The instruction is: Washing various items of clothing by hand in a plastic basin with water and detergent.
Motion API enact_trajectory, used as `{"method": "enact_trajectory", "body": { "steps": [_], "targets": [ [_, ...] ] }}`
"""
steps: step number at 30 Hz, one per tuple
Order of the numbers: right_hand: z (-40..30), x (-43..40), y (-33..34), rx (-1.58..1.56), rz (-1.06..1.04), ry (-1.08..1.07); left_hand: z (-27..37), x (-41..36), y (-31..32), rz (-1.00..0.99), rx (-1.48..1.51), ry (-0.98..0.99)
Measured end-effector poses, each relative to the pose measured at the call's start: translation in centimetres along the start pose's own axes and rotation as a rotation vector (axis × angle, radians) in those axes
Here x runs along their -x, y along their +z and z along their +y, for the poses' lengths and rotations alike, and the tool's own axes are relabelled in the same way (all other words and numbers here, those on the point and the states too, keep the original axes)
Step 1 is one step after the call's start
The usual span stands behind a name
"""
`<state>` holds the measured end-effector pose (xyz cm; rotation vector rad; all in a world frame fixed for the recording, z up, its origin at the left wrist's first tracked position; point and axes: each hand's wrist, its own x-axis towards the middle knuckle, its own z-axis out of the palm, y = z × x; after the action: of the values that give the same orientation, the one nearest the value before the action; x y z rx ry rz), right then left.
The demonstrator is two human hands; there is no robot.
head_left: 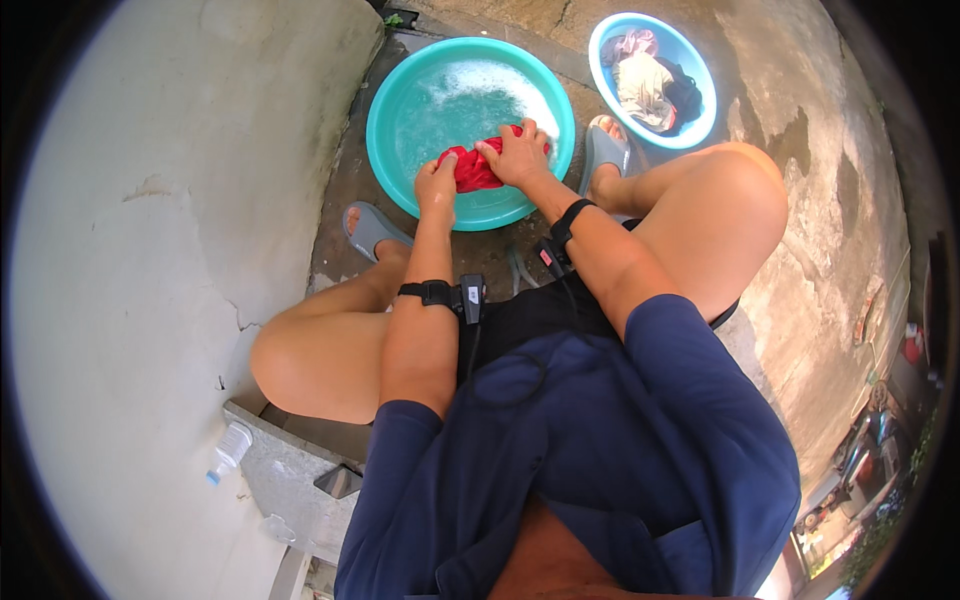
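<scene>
A bunched wet red cloth (476,169) is stretched between my two hands over the near side of a turquoise plastic basin (380,161). My left hand (436,184) pinches the cloth's left end, thumb on top. Farther right, my right hand (523,156) grips the other end, fingers spread across it and partly hiding it. Soapy water (457,112) fills the basin's bottom, with white suds (487,77) gathered along the far and right sides.
Beyond my right foot stands a light-blue basin (598,56) with crumpled clothes (641,86). A pale wall (172,187) rises close on my left. A plastic bottle (231,450) and a phone-like dark object (339,481) lie on a stone ledge (300,457). Cabled devices are strapped to both forearms.
</scene>
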<state>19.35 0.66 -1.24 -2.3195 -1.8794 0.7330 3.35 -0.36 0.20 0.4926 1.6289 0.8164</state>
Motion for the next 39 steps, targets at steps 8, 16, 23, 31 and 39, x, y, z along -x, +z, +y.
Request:
{"method": "enact_trajectory", "body": {
  "steps": [8, 16, 23, 31, 39],
  "targets": [
    [-0.1, 0.1, 6.7, 0.274, -0.075, -0.631, -1.8, -2.3, -1.1, -0.198, -0.057, -0.227],
    [-0.8, -1.9, 4.6, 0.006, -0.501, -0.213, -1.4, -1.3, -1.7, -0.209, 0.195, -0.447],
    [-10.1, 2.5, -2.6, -0.534, -0.099, -0.349, -0.8, -3.7, -4.6, -0.332, 0.519, -0.446],
    [-12.1, 4.4, -5.5, -0.662, 0.244, -0.694, -2.4, -5.0, -4.9, -0.428, 0.619, 0.165],
    [-8.1, 2.3, -1.5, -0.696, 0.373, -0.734, 1.4, -0.5, -0.9, -0.215, 0.779, -0.244]
  ]
}}
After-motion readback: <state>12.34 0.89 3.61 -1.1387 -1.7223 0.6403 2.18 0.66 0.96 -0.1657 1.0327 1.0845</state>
